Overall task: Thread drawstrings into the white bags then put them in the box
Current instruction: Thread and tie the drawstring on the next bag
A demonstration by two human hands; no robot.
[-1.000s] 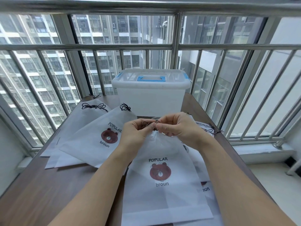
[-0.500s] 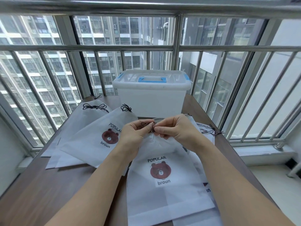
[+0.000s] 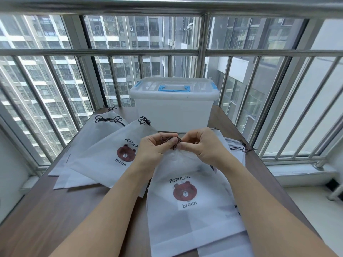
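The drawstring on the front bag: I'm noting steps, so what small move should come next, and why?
Probably pull the knot snug: both hands, left and right, pinch the dark drawstring, looped loosely at the gathered mouth of the front bag.

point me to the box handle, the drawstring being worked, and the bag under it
box handle [image 3: 174, 88], head view, blue grip's middle
drawstring [image 3: 168, 139], head view, dark loop between hands
bag [image 3: 187, 216], head view, white front below bear print

head: one view | worn high, looking forward and down | sitting close over table [image 3: 55, 210] | facing window railing [image 3: 104, 52]
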